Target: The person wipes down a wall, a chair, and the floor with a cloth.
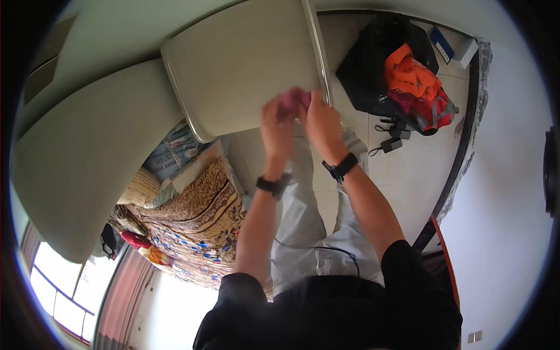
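Note:
A crumpled pinkish-purple cloth (pixel 294 99) is held up in front of me between both hands. My left hand (pixel 276 129) is closed on its left side, the fingers a little smeared by motion. On the other side, my right hand (pixel 322 125) pinches the cloth close to the first hand. Much of the cloth is hidden behind the fingers, so its full shape cannot be seen. A dark band circles each wrist. Just beyond the hands stands a pale cream panel with a metal edge (pixel 319 52).
A black bag (pixel 364 70) with orange and red items lies on the tiled floor at the far right. Beside it are black adapters with cords (pixel 392 143) and a blue-and-white box (pixel 441 45). At left is a bed with a patterned blanket (pixel 198 221). A dark cable (pixel 332 249) crosses my legs.

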